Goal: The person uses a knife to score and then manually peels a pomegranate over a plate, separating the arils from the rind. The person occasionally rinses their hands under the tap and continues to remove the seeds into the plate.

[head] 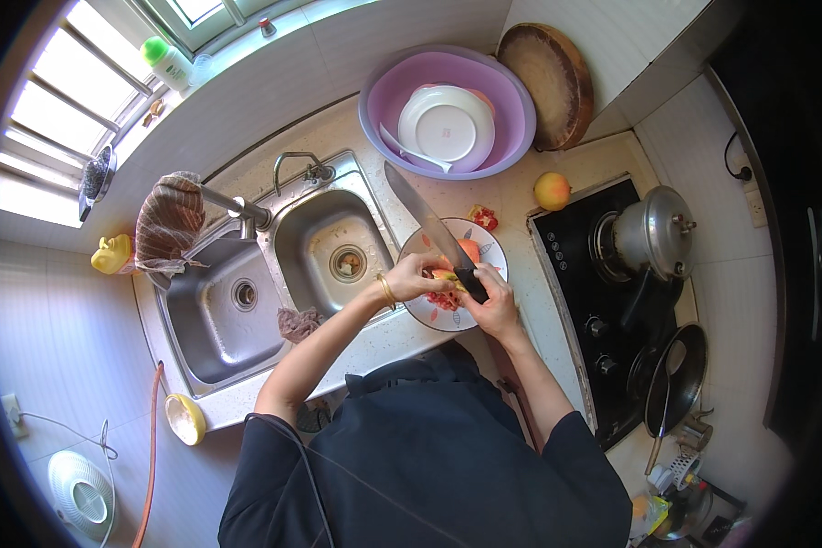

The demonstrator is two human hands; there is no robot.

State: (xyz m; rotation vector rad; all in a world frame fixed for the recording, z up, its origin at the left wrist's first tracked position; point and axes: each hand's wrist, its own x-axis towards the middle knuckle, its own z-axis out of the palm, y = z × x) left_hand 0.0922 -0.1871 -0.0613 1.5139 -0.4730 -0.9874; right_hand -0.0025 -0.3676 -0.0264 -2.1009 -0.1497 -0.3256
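My right hand (494,301) grips the black handle of a kitchen knife (421,209), whose long blade points up and left over the plate's rim. My left hand (414,277) holds a piece of pomegranate (445,275) close against the knife's handle end. Both hands are above a patterned white plate (416,245). Red pomegranate seeds (442,300) lie on the plate under the hands, and a larger pomegranate part (468,251) rests behind them. Another opened pomegranate piece (483,217) is at the plate's far edge. The fingers partly hide the held piece.
A double steel sink (335,236) with a faucet is on the left. Behind the plate stands a purple basin (377,103) holding bowls and a spoon. A whole pomegranate (552,191) sits beside the black gas stove (568,253), which bears a pressure cooker (647,236).
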